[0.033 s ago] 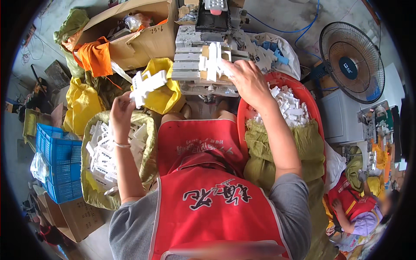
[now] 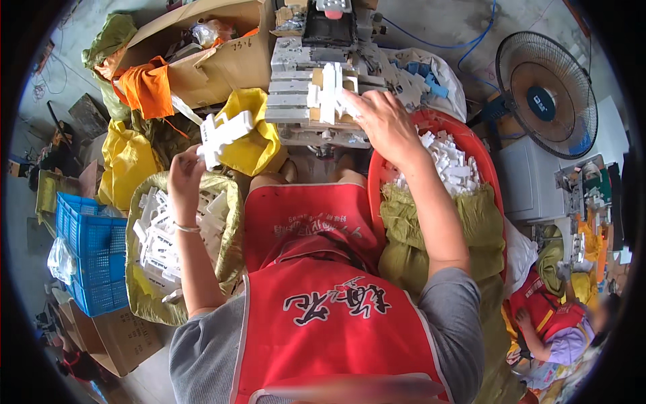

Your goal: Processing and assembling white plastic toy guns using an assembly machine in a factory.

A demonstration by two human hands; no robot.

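Note:
My left hand [image 2: 185,176] is closed on one end of a white plastic part [image 2: 229,137] with stubby side arms and dark print. It holds this part up above the left sack of white pieces [image 2: 158,246]. A similar white plastic part [image 2: 331,94] lies in the fixture of a grey metal machine [image 2: 286,108] in front of me. At its right edge, the fingertips of my right hand [image 2: 387,128] pinch it; the thumb is partly hidden.
On the right, a red tub [image 2: 494,182] holds loose white pieces [image 2: 447,165] beside a green woven sack [image 2: 444,236]. A standing fan [image 2: 545,97] is beyond. To the left are blue crates [image 2: 97,262], a yellow bag [image 2: 256,145] and a cardboard box [image 2: 229,74]. Another person [image 2: 555,320] sits lower right.
My left hand and its white part have shifted slightly to the left. My right hand stays at the part in the fixture.

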